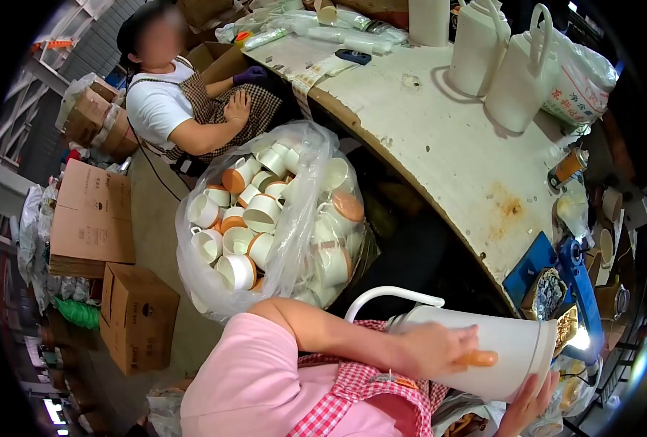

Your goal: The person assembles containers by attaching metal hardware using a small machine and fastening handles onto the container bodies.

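Beside the worktable [411, 131], a white can [511, 336] is lying sideways against the person's checked apron [356, 390]. The left hand [431, 351], slightly blurred, is clutching an orange stick [479, 358] against its side; the right hand [531, 404] is gripping the wide end. Nearby, a plastic bag [296, 251] is holding cups [236, 272].

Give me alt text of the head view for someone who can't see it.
A person in pink handles a white vessel, the left hand and something orange at its side, the right hand at its rimmed end. Beyond are a clear bag of cups, a worktable and another person.
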{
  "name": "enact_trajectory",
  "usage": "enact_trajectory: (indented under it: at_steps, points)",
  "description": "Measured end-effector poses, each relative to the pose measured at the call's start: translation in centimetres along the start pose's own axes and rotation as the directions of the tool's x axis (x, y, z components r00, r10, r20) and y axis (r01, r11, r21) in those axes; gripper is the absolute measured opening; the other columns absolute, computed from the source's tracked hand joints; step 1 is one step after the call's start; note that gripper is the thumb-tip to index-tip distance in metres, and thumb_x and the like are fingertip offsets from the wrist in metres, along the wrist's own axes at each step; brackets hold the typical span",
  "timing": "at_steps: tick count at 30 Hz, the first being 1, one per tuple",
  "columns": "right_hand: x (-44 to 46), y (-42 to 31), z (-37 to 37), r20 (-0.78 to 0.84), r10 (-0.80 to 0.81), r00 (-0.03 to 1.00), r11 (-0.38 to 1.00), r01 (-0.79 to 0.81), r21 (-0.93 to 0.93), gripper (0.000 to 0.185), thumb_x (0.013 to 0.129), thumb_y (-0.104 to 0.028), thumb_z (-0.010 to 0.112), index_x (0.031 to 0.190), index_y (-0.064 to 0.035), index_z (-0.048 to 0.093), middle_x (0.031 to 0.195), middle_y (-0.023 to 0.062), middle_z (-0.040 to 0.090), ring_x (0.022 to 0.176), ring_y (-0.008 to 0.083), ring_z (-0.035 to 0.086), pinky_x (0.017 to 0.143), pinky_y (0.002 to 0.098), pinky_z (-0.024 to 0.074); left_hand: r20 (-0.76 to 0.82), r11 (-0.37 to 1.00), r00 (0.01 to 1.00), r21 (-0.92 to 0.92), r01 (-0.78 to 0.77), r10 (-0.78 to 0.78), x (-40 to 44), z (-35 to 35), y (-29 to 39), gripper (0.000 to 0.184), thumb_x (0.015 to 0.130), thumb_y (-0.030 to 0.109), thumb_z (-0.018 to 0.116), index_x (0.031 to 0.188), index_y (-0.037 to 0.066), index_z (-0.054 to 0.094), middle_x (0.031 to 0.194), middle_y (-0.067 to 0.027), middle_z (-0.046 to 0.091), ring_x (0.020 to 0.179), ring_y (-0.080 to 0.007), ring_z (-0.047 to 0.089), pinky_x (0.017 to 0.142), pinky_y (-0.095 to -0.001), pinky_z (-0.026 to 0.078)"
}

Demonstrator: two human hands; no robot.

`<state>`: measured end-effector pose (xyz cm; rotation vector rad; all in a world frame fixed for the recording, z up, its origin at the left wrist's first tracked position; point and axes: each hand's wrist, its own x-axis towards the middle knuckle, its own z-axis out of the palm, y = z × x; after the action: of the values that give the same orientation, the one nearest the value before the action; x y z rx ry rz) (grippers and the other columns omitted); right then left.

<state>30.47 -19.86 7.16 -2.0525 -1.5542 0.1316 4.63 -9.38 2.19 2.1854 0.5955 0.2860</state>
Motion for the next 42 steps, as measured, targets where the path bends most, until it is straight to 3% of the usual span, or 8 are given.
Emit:
enact_trajectory:
  at_steps: [8, 11, 14, 19, 22, 27, 34, 42]
  points:
    - [3.6, 9.9, -1.4, 0.469, 0.196, 0.861, 0.483, -0.501, 0.719, 0.033, 0.103, -0.028, 0.047, 0.114, -0.0003, 0.062, 0.109, 0.0086, 0.059, 0.093, 0.0232, 0.059, 0.083, 0.0366, 0.0479, 0.014, 0.997, 0.997, -0.024, -0.076, 0.076, -0.8, -0.1, -0.9, 0.043, 0.092, 0.035, 0.065, 0.119, 0.004, 0.051, 0.151, -0.0288, 0.038, 0.085, -0.0359, 0.072, 0.071, -0.0390, 0.060]
    - [0.0, 17.6, 0.5, 0.032, 0.399, 0.916, 0.865, -0.388, 0.319, 0.041, 0.103, -0.032, 0.047, 0.129, -0.0027, 0.058, 0.124, 0.0062, 0.061, 0.104, 0.0242, 0.063, 0.091, 0.0363, 0.0515, -0.128, 0.980, 0.976, -0.072, -0.187, 0.177, -2.5, 0.4, -4.0, 0.048, 0.087, 0.022, 0.067, 0.130, 0.005, 0.053, 0.139, -0.0238, 0.053, 0.082, -0.0367, 0.070, 0.069, -0.0395, 0.058]
    - [1.5, 8.9, 2.5, 0.380, 0.243, 0.892, 0.218, -0.432, 0.875, 0.090, 0.098, -0.073, 0.025, 0.153, -0.0012, 0.032, 0.148, 0.0180, 0.048, 0.130, 0.0262, 0.051, 0.112, 0.0381, 0.0373, -0.063, 0.942, 0.997, -0.336, 0.010, -0.034, -2.7, -3.6, -4.6, 0.055, 0.080, 0.007, 0.064, 0.135, 0.006, 0.057, 0.108, -0.0191, 0.070, 0.080, -0.0323, 0.071, 0.069, -0.0361, 0.057]
    - [-0.4, 12.4, 0.8, 0.334, 0.349, 0.876, 0.179, -0.412, 0.893, 0.070, 0.102, -0.064, 0.034, 0.143, -0.0082, 0.048, 0.121, 0.0067, 0.066, 0.102, 0.0162, 0.065, 0.086, 0.0311, 0.0527, -0.519, 0.993, 0.850, 0.106, -0.042, 0.092, -3.1, -21.3, -3.6, 0.043, 0.071, -0.012, 0.064, 0.112, 0.001, 0.067, 0.104, -0.0136, 0.071, 0.087, -0.0239, 0.072, 0.075, -0.0337, 0.059]
    - [-1.8, 12.8, 4.7, 0.351, 0.587, 0.730, 0.081, -0.484, 0.871, 0.054, 0.104, -0.055, 0.039, 0.126, -0.0103, 0.059, 0.101, 0.0021, 0.068, 0.081, 0.0127, 0.062, 0.069, 0.0280, 0.0506, -0.281, 0.265, 0.852, 0.948, 0.175, 0.442, -1.1, -30.0, -3.7, 0.027, 0.075, 0.009, 0.065, 0.102, 0.009, 0.067, 0.090, -0.0039, 0.065, 0.072, -0.0225, 0.065, 0.060, -0.0351, 0.051]
    - [-1.4, 7.8, 9.8, 0.501, 0.513, 0.697, -0.005, -0.581, 0.814, 0.044, 0.104, -0.046, 0.045, 0.120, -0.0075, 0.061, 0.097, 0.0059, 0.067, 0.080, 0.0158, 0.063, 0.069, 0.0303, 0.0524, -0.089, -0.394, 0.985, 0.908, 0.140, 0.146, 5.0, -38.0, -18.6, 0.012, 0.077, 0.016, 0.061, 0.087, 0.015, 0.068, 0.111, 0.0002, 0.062, 0.111, -0.0161, 0.052, 0.098, -0.0385, 0.037]
    - [-1.9, 8.3, 10.1, 0.492, 0.586, 0.644, 0.022, -0.620, 0.784, 0.034, 0.104, -0.038, 0.049, 0.117, -0.0078, 0.060, 0.096, 0.0064, 0.067, 0.078, 0.0167, 0.064, 0.070, 0.0320, 0.0532, -0.099, -0.380, 0.988, 0.924, 0.047, -0.119, 7.6, -42.0, -27.9, 0.021, 0.079, 0.019, 0.065, 0.099, 0.014, 0.071, 0.113, -0.0024, 0.061, 0.119, -0.0199, 0.050, 0.108, -0.0427, 0.033]
    - [2.8, 2.9, 17.0, 0.822, 0.176, 0.541, -0.013, -0.834, 0.551, 0.030, 0.100, -0.009, 0.057, 0.127, 0.0040, 0.057, 0.108, 0.0146, 0.070, 0.093, 0.0183, 0.068, 0.084, 0.0298, 0.0547, -0.079, -0.037, 0.704, 0.988, 0.148, 0.705, 32.3, -39.9, -13.5, 0.064, 0.079, 0.010, 0.065, 0.140, 0.012, 0.051, 0.153, -0.0047, 0.041, 0.144, -0.0232, 0.035, 0.120, -0.0445, 0.025]
